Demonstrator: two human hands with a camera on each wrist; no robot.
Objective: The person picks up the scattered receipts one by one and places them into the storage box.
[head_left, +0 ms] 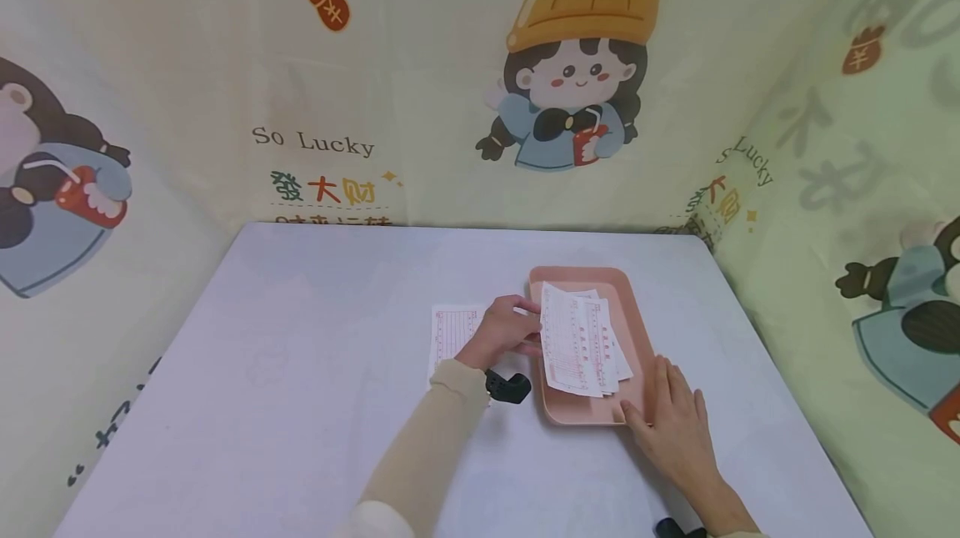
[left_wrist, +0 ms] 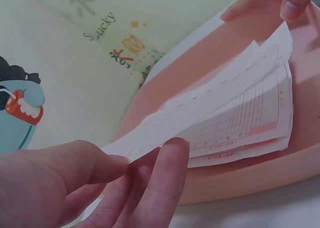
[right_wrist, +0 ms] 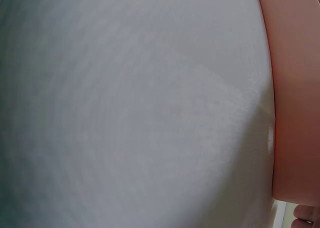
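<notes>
A pink tray (head_left: pixel 641 313) lies on the table with several white slips printed in red (head_left: pixel 600 338) loosely stacked in it. At the tray's left side my left hand (head_left: pixel 506 328) pinches the edge of the top slip (left_wrist: pixel 200 110) between thumb and fingers. In the left wrist view that slip slants up from the pinch, lifted off the slips (left_wrist: pixel 265 112) beneath. My right hand (head_left: pixel 675 417) rests against the tray's near right corner, its fingers fairly straight along the rim. The right wrist view shows the tray's outer wall (right_wrist: pixel 297 97) and a bit of fingers (right_wrist: pixel 303 219).
Another red-printed sheet (head_left: pixel 452 334) lies on the white table (head_left: pixel 285 379) left of the tray, partly hidden by my left hand and wrist. A patterned cloth (head_left: pixel 435 87) hangs behind the table and along its sides.
</notes>
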